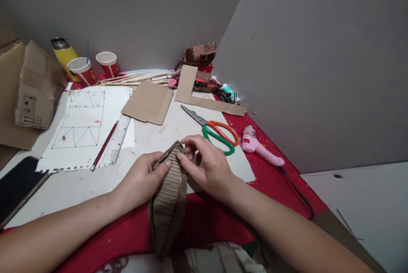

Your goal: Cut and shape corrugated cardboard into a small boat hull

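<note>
A folded piece of corrugated cardboard [167, 198], ribbed along its narrow face, is held on end over the table's front edge. My left hand [149, 173] grips its left side, thumb on the ribbed face. At its top right corner, my right hand [205, 162] pinches the edge between thumb and fingers. Just beyond my right hand lie scissors [219, 130] with one orange and one green handle, blades pointing away to the left. A flat cardboard square [148, 102] and an L-shaped cardboard strip [204, 102] lie farther back.
A pink glue gun [261, 147] with a black cord rests at right. On the left are a drawn sheet [84, 116], a pencil [104, 145], a clear ruler [117, 143], a phone [21, 186] and a cardboard box [38, 86]. Paper cups [83, 71], a yellow bottle [65, 56] and sticks [137, 80] stand behind.
</note>
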